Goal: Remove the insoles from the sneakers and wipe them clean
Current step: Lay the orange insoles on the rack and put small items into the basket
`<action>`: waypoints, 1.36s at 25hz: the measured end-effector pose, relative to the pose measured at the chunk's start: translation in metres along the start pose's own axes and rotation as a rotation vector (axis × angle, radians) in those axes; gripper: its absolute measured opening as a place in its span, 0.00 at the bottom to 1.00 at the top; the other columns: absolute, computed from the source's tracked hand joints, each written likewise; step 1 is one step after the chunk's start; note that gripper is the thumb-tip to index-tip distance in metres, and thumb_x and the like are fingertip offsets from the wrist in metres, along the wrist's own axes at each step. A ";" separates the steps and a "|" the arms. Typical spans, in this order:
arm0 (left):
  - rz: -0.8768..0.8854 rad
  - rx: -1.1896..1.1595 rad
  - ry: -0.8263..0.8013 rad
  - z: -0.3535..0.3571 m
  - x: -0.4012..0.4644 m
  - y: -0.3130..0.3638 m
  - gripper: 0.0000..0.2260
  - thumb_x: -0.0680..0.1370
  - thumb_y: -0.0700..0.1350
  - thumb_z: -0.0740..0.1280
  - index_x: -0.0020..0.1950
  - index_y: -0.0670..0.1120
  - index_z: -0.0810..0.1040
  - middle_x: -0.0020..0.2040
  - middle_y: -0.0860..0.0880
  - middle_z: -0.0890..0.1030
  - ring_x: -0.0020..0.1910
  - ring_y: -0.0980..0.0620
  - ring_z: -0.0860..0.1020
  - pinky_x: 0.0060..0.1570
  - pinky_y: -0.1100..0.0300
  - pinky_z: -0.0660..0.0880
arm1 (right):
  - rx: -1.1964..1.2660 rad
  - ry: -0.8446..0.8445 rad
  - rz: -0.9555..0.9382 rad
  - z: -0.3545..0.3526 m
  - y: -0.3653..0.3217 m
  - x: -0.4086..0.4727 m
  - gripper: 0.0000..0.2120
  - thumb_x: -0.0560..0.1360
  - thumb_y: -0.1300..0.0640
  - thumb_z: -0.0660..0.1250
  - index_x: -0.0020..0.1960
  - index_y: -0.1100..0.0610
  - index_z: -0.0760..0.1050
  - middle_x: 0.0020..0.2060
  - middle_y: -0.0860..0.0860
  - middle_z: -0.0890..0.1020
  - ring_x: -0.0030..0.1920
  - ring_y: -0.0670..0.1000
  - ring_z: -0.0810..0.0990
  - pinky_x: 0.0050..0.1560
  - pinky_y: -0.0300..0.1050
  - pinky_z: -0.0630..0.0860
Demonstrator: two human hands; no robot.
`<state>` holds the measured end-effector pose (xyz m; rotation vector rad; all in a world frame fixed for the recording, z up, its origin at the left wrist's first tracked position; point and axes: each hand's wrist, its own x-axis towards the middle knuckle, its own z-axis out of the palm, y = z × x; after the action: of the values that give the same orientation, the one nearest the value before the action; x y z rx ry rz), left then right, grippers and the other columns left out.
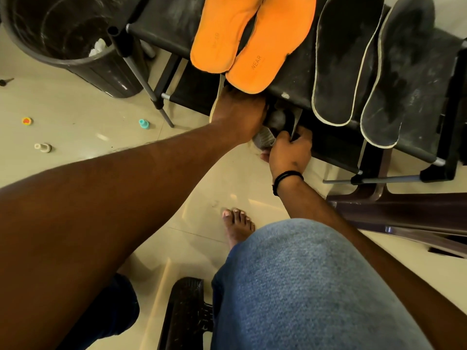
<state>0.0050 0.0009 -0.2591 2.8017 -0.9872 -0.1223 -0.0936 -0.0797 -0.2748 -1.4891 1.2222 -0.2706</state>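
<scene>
Right hand (290, 152) fingers curl around the rim of a dark grey sneaker (275, 127) on the lower shelf; left hand (240, 114) reaches in, fingers hidden. Above, two orange foam insoles (242, 39) and two black insoles (374, 66) lie on the black shoe rack (290, 79), over glossy cream floor tiles (75, 137) beside a black plastic bin (63, 34).

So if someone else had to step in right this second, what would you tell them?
Left hand reaches under the rack's top shelf, on a shoe that is mostly hidden; its grip can't be seen. Right hand grips the dark sneaker on the lower shelf.
Two orange insoles and two black insoles already lie on top; the black ones look dusty.
Left: pull this sneaker's insole, then wipe.
</scene>
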 end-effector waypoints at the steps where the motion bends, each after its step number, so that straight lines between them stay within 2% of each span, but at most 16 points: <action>1: -0.014 -0.020 0.004 0.002 0.002 0.000 0.12 0.83 0.49 0.60 0.59 0.44 0.79 0.57 0.42 0.81 0.59 0.39 0.77 0.61 0.48 0.72 | 0.010 0.015 0.011 0.001 -0.001 0.005 0.17 0.76 0.60 0.58 0.64 0.57 0.71 0.48 0.57 0.83 0.31 0.58 0.84 0.28 0.47 0.81; 5: 0.003 -0.005 0.119 0.001 -0.002 -0.005 0.13 0.81 0.50 0.61 0.53 0.44 0.81 0.53 0.41 0.83 0.56 0.37 0.78 0.60 0.44 0.73 | 0.026 0.043 0.028 0.003 -0.006 0.014 0.15 0.79 0.54 0.58 0.63 0.55 0.72 0.46 0.58 0.83 0.30 0.56 0.83 0.28 0.47 0.81; 7: -0.033 -0.011 0.085 0.002 -0.012 -0.004 0.15 0.81 0.52 0.59 0.57 0.46 0.80 0.56 0.42 0.82 0.60 0.39 0.77 0.64 0.45 0.70 | 0.048 0.045 0.020 0.004 -0.004 0.013 0.16 0.79 0.49 0.58 0.63 0.54 0.72 0.45 0.58 0.84 0.31 0.55 0.83 0.28 0.46 0.80; 9: -0.030 0.024 0.093 0.009 -0.026 -0.005 0.16 0.81 0.53 0.59 0.63 0.46 0.77 0.61 0.43 0.80 0.64 0.41 0.74 0.66 0.46 0.68 | 0.045 0.056 0.019 0.005 -0.004 0.008 0.22 0.77 0.40 0.58 0.64 0.51 0.71 0.48 0.58 0.84 0.39 0.57 0.85 0.36 0.52 0.83; 11: -0.007 0.041 0.109 0.012 -0.039 -0.006 0.20 0.80 0.54 0.61 0.69 0.46 0.73 0.65 0.43 0.76 0.67 0.41 0.71 0.69 0.46 0.64 | 0.044 0.070 0.026 0.004 -0.006 -0.006 0.23 0.77 0.38 0.58 0.66 0.51 0.68 0.52 0.55 0.82 0.47 0.57 0.83 0.44 0.52 0.83; 14: -0.008 -0.035 0.152 0.002 -0.058 -0.004 0.22 0.79 0.54 0.62 0.71 0.47 0.71 0.67 0.43 0.73 0.68 0.41 0.69 0.70 0.46 0.63 | 0.032 0.081 0.136 0.010 -0.007 -0.034 0.21 0.76 0.36 0.58 0.57 0.52 0.65 0.47 0.51 0.78 0.44 0.57 0.81 0.42 0.52 0.81; 15: 0.000 -0.081 0.164 -0.006 -0.067 -0.004 0.20 0.78 0.54 0.62 0.69 0.48 0.73 0.67 0.44 0.73 0.67 0.42 0.69 0.68 0.47 0.65 | 0.010 0.025 0.199 0.011 -0.010 -0.044 0.20 0.75 0.36 0.58 0.52 0.53 0.67 0.44 0.52 0.78 0.41 0.58 0.81 0.40 0.53 0.80; 17: 0.040 -0.154 0.171 -0.028 -0.088 -0.016 0.15 0.79 0.53 0.62 0.63 0.49 0.77 0.62 0.46 0.76 0.62 0.45 0.72 0.62 0.51 0.69 | -0.069 -0.220 0.283 0.013 -0.026 -0.063 0.15 0.76 0.43 0.61 0.46 0.55 0.72 0.36 0.53 0.76 0.32 0.56 0.77 0.34 0.48 0.77; 20: -0.017 -0.155 0.133 -0.064 -0.130 -0.061 0.11 0.81 0.50 0.63 0.57 0.48 0.80 0.54 0.48 0.80 0.53 0.49 0.76 0.52 0.55 0.71 | -0.261 -0.614 0.200 0.024 -0.066 -0.098 0.09 0.78 0.53 0.62 0.46 0.58 0.76 0.33 0.53 0.75 0.30 0.52 0.74 0.32 0.42 0.74; 22: -0.192 -0.151 0.134 -0.082 -0.153 -0.090 0.10 0.81 0.51 0.63 0.54 0.49 0.81 0.49 0.49 0.82 0.48 0.50 0.78 0.47 0.57 0.72 | -0.411 -0.767 0.042 0.043 -0.092 -0.122 0.11 0.79 0.52 0.62 0.48 0.60 0.77 0.35 0.54 0.77 0.32 0.52 0.76 0.32 0.42 0.75; 24: -0.452 -0.213 0.186 -0.101 -0.175 -0.115 0.10 0.81 0.51 0.63 0.51 0.48 0.81 0.45 0.50 0.82 0.43 0.49 0.78 0.42 0.56 0.75 | -0.594 -0.899 -0.130 0.074 -0.117 -0.155 0.12 0.79 0.52 0.63 0.51 0.60 0.77 0.37 0.54 0.80 0.34 0.52 0.78 0.35 0.44 0.78; 28: -1.098 -0.623 0.361 -0.109 -0.221 -0.153 0.10 0.79 0.50 0.64 0.47 0.46 0.81 0.42 0.48 0.82 0.40 0.47 0.79 0.41 0.55 0.77 | -0.898 -1.088 -0.504 0.148 -0.136 -0.220 0.06 0.78 0.53 0.66 0.48 0.56 0.77 0.41 0.55 0.83 0.38 0.54 0.83 0.42 0.50 0.83; 31: -1.412 -0.764 0.270 -0.057 -0.259 -0.178 0.10 0.77 0.49 0.63 0.46 0.44 0.80 0.48 0.44 0.83 0.46 0.42 0.81 0.47 0.54 0.78 | -1.066 -1.048 -0.779 0.206 -0.103 -0.238 0.05 0.77 0.56 0.67 0.49 0.56 0.79 0.46 0.54 0.84 0.46 0.54 0.82 0.49 0.50 0.82; 34: -1.769 -0.910 0.167 0.026 -0.277 -0.210 0.14 0.76 0.47 0.64 0.58 0.41 0.78 0.57 0.41 0.81 0.53 0.39 0.80 0.54 0.49 0.79 | -1.115 -0.964 -0.768 0.262 -0.035 -0.207 0.11 0.75 0.55 0.68 0.57 0.55 0.77 0.56 0.54 0.80 0.54 0.55 0.78 0.54 0.48 0.78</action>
<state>-0.0849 0.3326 -0.3182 1.8380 1.3711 -0.3692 0.0260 0.2324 -0.2433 -2.5375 -0.1366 0.7046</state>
